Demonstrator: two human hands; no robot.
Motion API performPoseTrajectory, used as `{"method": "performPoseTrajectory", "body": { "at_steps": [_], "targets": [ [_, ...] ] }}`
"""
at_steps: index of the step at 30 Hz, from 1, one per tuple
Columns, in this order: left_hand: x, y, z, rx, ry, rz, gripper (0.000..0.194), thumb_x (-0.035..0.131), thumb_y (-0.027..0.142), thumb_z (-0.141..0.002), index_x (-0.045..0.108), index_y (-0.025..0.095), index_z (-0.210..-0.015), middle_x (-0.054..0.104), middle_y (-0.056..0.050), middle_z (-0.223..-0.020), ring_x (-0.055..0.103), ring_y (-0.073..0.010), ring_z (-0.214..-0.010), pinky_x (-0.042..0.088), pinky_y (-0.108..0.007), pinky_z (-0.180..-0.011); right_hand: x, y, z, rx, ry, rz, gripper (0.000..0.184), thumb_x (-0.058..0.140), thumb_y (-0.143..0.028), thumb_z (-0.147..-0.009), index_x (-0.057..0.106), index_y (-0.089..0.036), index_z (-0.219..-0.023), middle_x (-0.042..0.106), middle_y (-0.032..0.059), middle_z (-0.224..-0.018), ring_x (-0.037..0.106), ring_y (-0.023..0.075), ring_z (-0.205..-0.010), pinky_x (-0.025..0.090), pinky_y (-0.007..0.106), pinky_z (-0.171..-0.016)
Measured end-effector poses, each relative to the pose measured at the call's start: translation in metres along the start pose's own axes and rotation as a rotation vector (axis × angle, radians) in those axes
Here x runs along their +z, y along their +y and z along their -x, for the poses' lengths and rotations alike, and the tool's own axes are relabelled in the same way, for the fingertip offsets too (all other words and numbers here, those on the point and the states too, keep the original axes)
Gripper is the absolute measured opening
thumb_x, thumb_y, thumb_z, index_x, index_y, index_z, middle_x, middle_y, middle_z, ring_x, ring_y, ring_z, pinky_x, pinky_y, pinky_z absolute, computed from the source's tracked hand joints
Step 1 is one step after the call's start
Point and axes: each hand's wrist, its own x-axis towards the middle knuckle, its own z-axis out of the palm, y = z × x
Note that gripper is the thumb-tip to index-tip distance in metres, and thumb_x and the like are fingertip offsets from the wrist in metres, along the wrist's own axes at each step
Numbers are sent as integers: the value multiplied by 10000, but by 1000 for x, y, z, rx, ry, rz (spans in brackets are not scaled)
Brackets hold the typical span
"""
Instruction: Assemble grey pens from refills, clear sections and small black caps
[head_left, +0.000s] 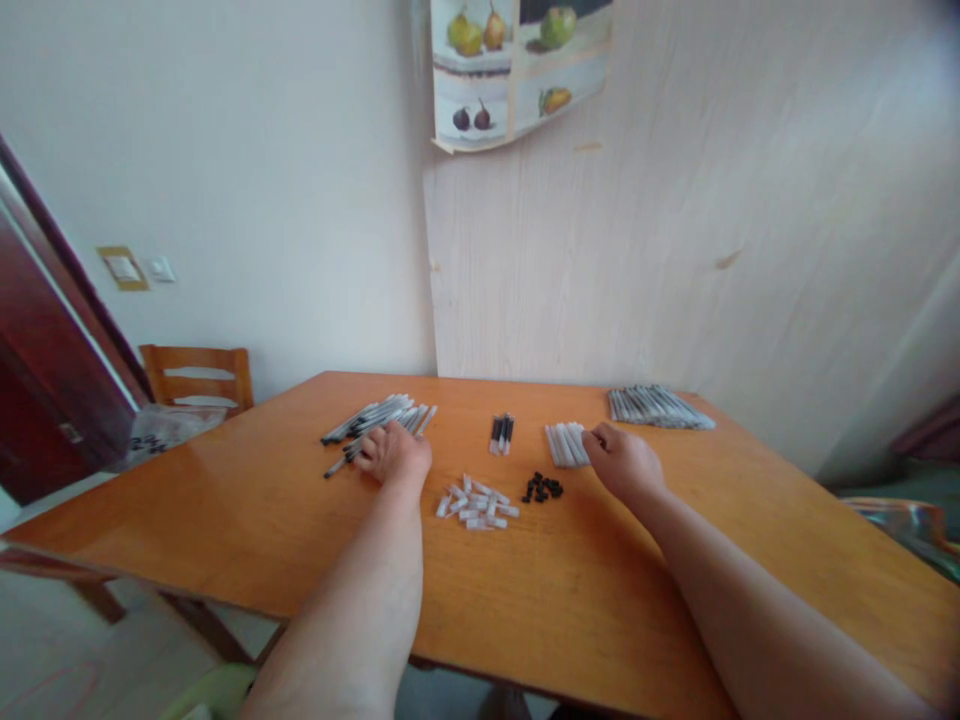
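My left hand (391,452) reaches onto a loose pile of pens (375,412) on the left of the table, fingers curled over the near ones. A black-tipped pen (335,467) sticks out from beneath those fingers. My right hand (624,460) is closed in a pinch at the right side of a row of white pen barrels (564,445); its fingertips touch the end barrel. Between my hands lie clear pen caps (477,504), small black plugs (541,488) and a few dark ink refills (502,433).
A bundle of pens (660,407) in clear wrap lies at the back right of the wooden table (570,600). A wooden chair (199,375) with a plastic bag (172,425) stands at the left. The wall (337,200) borders the table's far edge.
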Motion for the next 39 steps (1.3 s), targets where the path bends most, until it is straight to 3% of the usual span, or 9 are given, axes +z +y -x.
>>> {"method": "performPoseTrajectory", "body": {
  "at_steps": [5, 9, 17, 27, 39],
  "targets": [
    [8, 2, 1, 40, 21, -38, 577, 496, 467, -792, 513, 170, -1287, 392, -235, -1467, 204, -410, -1413, 115, -659, -1070, 3, 2, -1, 20, 27, 5, 435, 358, -505, -947, 671, -215, -858, 690, 88, -849, 577, 177, -714, 206, 272, -545],
    [10, 6, -15, 94, -29, -43, 742, 445, 582, -801, 417, 168, -1416, 271, -204, -1560, 117, -425, -1447, 66, -678, -1085, 8, 3, -3, 9, 75, -12, 421, 365, -494, -953, 664, -213, -860, 699, 86, -877, 581, 175, -723, 205, 275, -548],
    [5, -17, -62, 171, -139, -133, 830, 367, 724, -776, 403, 237, -1448, 285, -183, -1564, 162, -408, -1451, 34, -683, -1094, 18, 3, -7, -2, 128, -71, 376, 394, -449, -953, 657, -204, -841, 702, 78, -888, 577, 161, -732, 225, 270, -568],
    [9, -37, -44, 307, -163, -212, 713, 319, 654, -833, 498, 212, -1363, 462, -224, -1432, 382, -412, -1331, 110, -680, -1075, 22, 3, -9, -13, 93, -61, 413, 373, -488, -952, 670, -214, -864, 702, 83, -894, 583, 168, -732, 219, 272, -558],
    [-2, -47, -25, 342, -324, -165, 758, 328, 692, -830, 386, 300, -1475, 207, -109, -1602, 148, -389, -1462, 5, -680, -1101, 21, 0, -10, 14, 74, -90, 434, 374, -500, -943, 703, -219, -912, 705, 94, -908, 586, 180, -739, 232, 272, -551]
  ]
}}
